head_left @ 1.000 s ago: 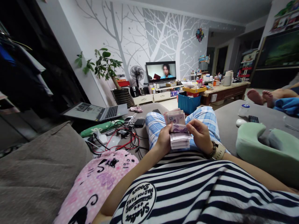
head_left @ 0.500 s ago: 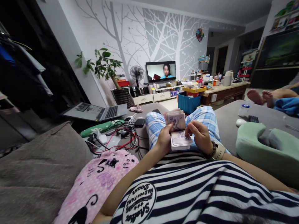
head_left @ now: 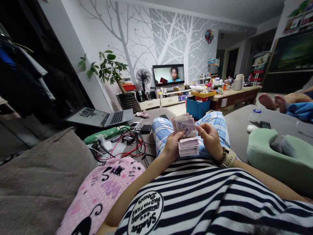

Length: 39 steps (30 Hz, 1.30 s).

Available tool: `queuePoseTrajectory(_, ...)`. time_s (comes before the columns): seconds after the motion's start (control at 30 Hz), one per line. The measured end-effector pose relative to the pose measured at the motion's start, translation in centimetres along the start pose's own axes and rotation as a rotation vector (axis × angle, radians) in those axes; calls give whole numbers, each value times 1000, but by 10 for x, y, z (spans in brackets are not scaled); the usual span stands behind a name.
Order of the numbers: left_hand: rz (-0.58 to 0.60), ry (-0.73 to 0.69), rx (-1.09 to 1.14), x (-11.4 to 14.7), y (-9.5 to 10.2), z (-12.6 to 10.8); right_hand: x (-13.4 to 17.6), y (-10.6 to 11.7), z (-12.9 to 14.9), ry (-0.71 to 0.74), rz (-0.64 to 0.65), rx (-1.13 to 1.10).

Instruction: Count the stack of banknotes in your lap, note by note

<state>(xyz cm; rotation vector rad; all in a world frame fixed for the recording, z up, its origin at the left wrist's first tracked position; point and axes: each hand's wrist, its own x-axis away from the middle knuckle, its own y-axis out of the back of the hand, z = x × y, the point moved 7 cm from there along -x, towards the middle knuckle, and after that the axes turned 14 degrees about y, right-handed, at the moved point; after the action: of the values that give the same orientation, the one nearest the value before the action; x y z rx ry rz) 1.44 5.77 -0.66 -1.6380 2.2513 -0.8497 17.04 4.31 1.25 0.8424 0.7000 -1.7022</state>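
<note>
A stack of purple-grey banknotes (head_left: 188,147) marked with a 5 is folded over my left hand (head_left: 173,143), whose fingers grip it near the fold. The upper notes fan upward above my thumb, and the lower part hangs towards my striped shirt (head_left: 207,192). My right hand (head_left: 210,140) pinches the right edge of an upper note between thumb and finger. A pale watch (head_left: 229,158) and a dark bracelet sit on my right wrist. Under both hands lie my legs in blue checked trousers (head_left: 215,122).
To the left are an open laptop (head_left: 97,117), tangled cables (head_left: 132,143) and a pink blanket (head_left: 110,189). On the right a green neck pillow (head_left: 274,156) lies by a remote (head_left: 265,124). Another person's feet (head_left: 272,101) rest further back, beyond the blue box (head_left: 198,107).
My right hand has moved up from the lower part of the stack to the upper notes. A note has flipped over onto the upper part.
</note>
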Motion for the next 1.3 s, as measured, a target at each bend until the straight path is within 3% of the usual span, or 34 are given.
queuePoseTrajectory(0.63,-10,-8,-30,-1,-1,1,0,-5,5,25,64,-6)
queuePoseTrajectory(0.87,4,67,71,-6,-7,1,3,-10,15,119,147,-28)
queuePoseTrajectory(1.3,38,130,99,2,-15,2,5,-14,21,100,189,-73)
